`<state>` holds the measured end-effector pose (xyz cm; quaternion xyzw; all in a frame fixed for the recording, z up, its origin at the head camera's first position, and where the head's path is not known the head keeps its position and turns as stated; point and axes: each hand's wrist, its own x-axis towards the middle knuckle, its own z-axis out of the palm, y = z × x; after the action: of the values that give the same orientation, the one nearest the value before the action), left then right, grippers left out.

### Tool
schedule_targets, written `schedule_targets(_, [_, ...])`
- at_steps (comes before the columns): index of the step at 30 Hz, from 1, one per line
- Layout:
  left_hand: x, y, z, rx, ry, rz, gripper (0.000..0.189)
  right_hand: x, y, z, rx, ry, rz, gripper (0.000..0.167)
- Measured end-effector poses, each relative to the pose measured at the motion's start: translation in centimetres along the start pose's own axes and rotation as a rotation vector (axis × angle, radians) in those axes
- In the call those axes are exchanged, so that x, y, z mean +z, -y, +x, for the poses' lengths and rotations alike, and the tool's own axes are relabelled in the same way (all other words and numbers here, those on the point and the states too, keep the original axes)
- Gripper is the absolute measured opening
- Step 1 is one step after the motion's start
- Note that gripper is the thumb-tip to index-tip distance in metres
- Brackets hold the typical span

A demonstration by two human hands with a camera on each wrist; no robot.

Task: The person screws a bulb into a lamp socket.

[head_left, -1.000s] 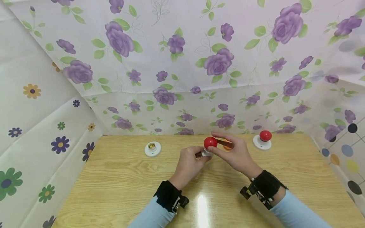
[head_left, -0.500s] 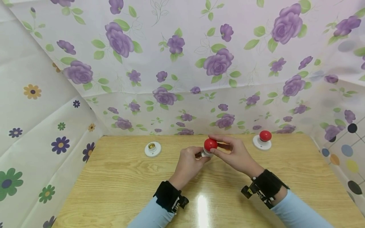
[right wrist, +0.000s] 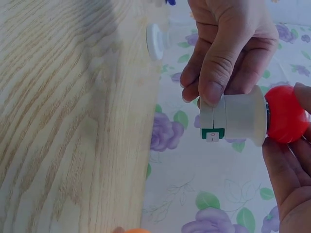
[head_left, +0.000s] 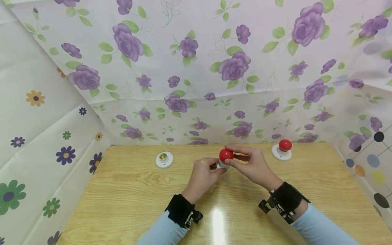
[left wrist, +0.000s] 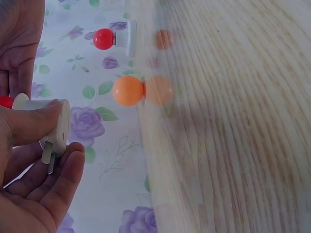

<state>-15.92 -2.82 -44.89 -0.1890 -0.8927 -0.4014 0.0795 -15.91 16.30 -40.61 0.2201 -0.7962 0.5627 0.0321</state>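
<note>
Above the wooden table (head_left: 128, 190), the left hand (head_left: 202, 175) pinches a white socket (right wrist: 233, 116) while the right hand (head_left: 254, 166) curls around its red bulb (head_left: 226, 154). The right wrist view alone shows the socket's green switch (right wrist: 213, 134), the left wrist view its 2 metal prongs (left wrist: 48, 156) and an orange bulb (left wrist: 128, 90) farther off

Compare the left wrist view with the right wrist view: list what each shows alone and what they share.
Left wrist only: an orange bulb by the table edge, a second red bulb in a white base, and the held socket's metal prongs.

Right wrist only: the socket's green switch and an empty white base.

Both: the white socket, the wooden table, and both hands.
</note>
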Motion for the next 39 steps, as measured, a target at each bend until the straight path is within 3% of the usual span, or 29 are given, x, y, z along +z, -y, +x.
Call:
schedule_targets(16, [0.0, -0.3, 0.0, 0.003, -0.014, -0.017, 0.025, 0.6, 1.4, -0.4, -0.024, -0.148, -0.026, 0.04])
schedule_targets(20, [-0.1, -0.3, 0.0, -0.017, -0.006, -0.014, 0.025, 0.3, 1.4, -0.3, -0.029, -0.109, -0.035, 0.04])
schedule_targets(29, [-0.1, 0.3, -0.1, -0.023, 0.005, 0.001, 0.019, -0.3, 0.6, 0.1, -0.021, 0.064, -0.014, 0.044])
schedule_targets(34, [-0.1, 0.4, -0.1, -0.021, 0.006, 0.012, 0.02, -0.2, -1.5, 0.3, -0.026, 0.093, -0.018, 0.044])
schedule_targets(39, [-0.1, 0.5, -0.1, -0.014, 0.007, 0.008, 0.02, -0.2, -1.3, 0.3, -0.022, 0.107, -0.021, 0.045])
